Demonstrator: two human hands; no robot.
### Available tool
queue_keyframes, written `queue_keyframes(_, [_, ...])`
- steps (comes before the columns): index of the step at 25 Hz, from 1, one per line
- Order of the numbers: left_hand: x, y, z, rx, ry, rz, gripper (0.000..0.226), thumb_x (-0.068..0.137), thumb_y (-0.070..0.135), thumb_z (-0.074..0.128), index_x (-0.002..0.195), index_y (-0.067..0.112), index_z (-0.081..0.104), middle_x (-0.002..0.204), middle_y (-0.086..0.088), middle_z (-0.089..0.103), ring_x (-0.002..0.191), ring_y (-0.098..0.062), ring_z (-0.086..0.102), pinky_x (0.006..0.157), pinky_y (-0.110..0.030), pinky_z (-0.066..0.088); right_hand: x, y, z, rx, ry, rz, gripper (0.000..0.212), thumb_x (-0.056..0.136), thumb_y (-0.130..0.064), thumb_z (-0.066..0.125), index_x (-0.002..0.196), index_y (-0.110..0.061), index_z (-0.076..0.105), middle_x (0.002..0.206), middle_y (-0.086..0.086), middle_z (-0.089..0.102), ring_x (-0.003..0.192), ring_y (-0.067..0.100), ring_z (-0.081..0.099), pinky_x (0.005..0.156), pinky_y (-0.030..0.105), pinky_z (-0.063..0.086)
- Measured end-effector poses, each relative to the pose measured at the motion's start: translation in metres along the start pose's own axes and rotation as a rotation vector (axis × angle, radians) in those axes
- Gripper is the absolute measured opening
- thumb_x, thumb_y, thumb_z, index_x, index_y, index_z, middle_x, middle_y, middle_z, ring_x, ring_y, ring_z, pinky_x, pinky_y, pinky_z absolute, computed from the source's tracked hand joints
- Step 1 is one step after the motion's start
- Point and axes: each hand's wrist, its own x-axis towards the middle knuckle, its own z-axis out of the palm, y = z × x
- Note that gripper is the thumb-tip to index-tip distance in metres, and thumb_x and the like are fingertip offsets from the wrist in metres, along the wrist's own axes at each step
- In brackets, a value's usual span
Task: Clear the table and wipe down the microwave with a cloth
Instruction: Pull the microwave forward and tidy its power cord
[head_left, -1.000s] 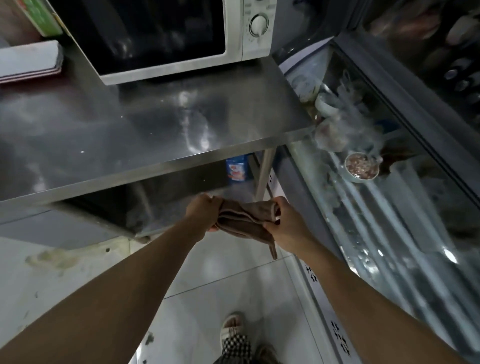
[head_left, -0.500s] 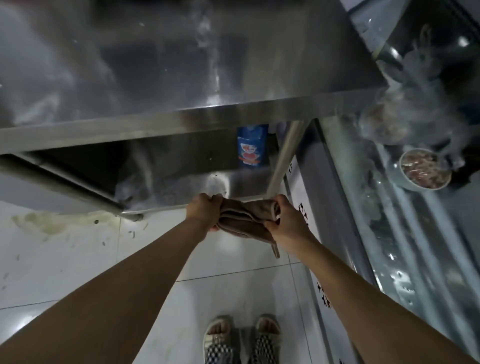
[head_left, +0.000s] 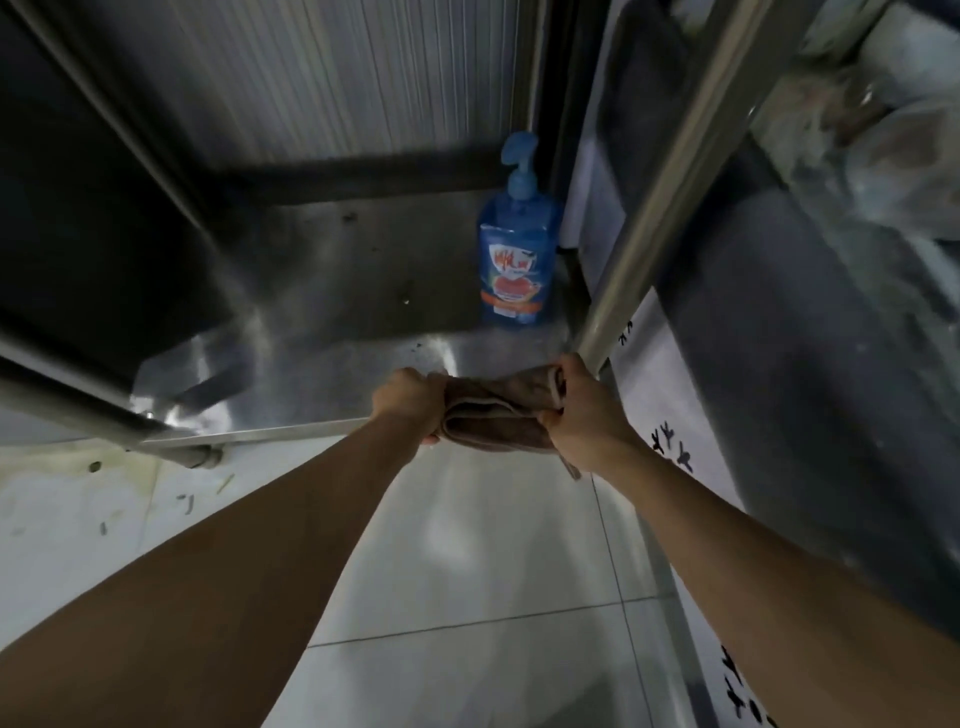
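A folded brown cloth is stretched between both hands, just above the front edge of the table's lower steel shelf. My left hand grips its left end in a fist. My right hand grips its right end, with a loose corner hanging below the wrist. The microwave and the table top are out of view.
A blue pump bottle stands at the back right of the lower shelf. A steel table leg rises just behind my right hand, another leg at left. A glass-fronted display case fills the right. White tiled floor lies below.
The view has dropped from the table top and microwave down to the lower shelf, which now looks much closer. Both hands keep the same hold on the cloth.
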Motion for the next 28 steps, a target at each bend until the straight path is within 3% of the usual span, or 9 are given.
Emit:
queue_keyframes(4, [0.078,-0.020,0.030,0.059,0.095,0.080,0.048,0.093,0.043,0.047,0.106,0.000,0.065,0.105,-0.022,0.068,0.094,-0.039,0.067,0.083,-0.045,0.056,0.065,0.026,0.043,-0.067,0.074,-0.036,0.030,0.090,-0.002,0.052,0.114,-0.015,0.039,0.098,0.001,0.044,0.093,0.017,0.048,0.075,0.023,0.036])
queue_keyframes(7, [0.126,-0.026,0.047,0.063,0.132,0.116,0.049,0.092,0.044,0.049,0.109,0.000,0.064,0.111,-0.023,0.066,0.100,-0.040,0.065,0.085,-0.045,0.055,0.110,0.043,0.071,-0.076,0.148,-0.079,0.031,0.088,0.003,0.052,0.109,-0.015,0.039,0.100,0.005,0.048,0.097,0.023,0.053,0.076,0.027,0.039])
queue_keyframes(11, [0.169,-0.029,0.069,0.041,0.159,0.117,0.046,0.092,0.041,0.052,0.109,0.000,0.064,0.110,-0.018,0.065,0.092,-0.038,0.068,0.072,-0.044,0.059,0.150,0.059,0.091,-0.126,0.224,-0.137,0.041,0.085,0.002,0.059,0.119,-0.009,0.040,0.113,0.013,0.057,0.106,0.027,0.058,0.086,0.031,0.048])
queue_keyframes(14, [0.191,-0.031,0.083,0.125,0.185,0.148,0.050,0.091,0.043,0.050,0.114,0.001,0.063,0.118,-0.022,0.064,0.105,-0.038,0.063,0.087,-0.041,0.055,0.172,0.071,0.102,-0.179,0.248,-0.162,0.045,0.085,0.002,0.058,0.123,-0.010,0.037,0.112,0.015,0.057,0.103,0.029,0.060,0.085,0.036,0.051])
queue_keyframes(16, [0.196,-0.030,0.087,0.202,0.220,0.181,0.048,0.092,0.039,0.049,0.116,0.000,0.061,0.120,-0.023,0.061,0.111,-0.038,0.059,0.091,-0.035,0.050,0.181,0.076,0.107,-0.225,0.239,-0.165,0.054,0.087,0.001,0.056,0.132,-0.010,0.031,0.115,0.016,0.055,0.104,0.029,0.059,0.084,0.036,0.050])
queue_keyframes(21, [0.195,-0.032,0.085,0.425,0.326,0.205,0.042,0.090,0.037,0.049,0.115,0.005,0.061,0.119,-0.019,0.061,0.109,-0.037,0.059,0.089,-0.039,0.048,0.179,0.085,0.114,-0.317,0.255,-0.161,0.083,0.088,-0.006,0.060,0.150,-0.009,0.006,0.137,0.019,0.038,0.121,0.029,0.046,0.096,0.033,0.044])
queue_keyframes(28, [0.145,-0.017,0.063,0.558,0.252,0.188,0.045,0.088,0.037,0.054,0.122,0.008,0.052,0.124,-0.016,0.058,0.113,-0.035,0.057,0.092,-0.040,0.048,0.117,0.075,0.098,-0.514,0.125,-0.161,0.077,0.084,-0.018,0.067,0.145,-0.008,0.020,0.141,0.016,0.036,0.129,0.030,0.035,0.103,0.036,0.038])
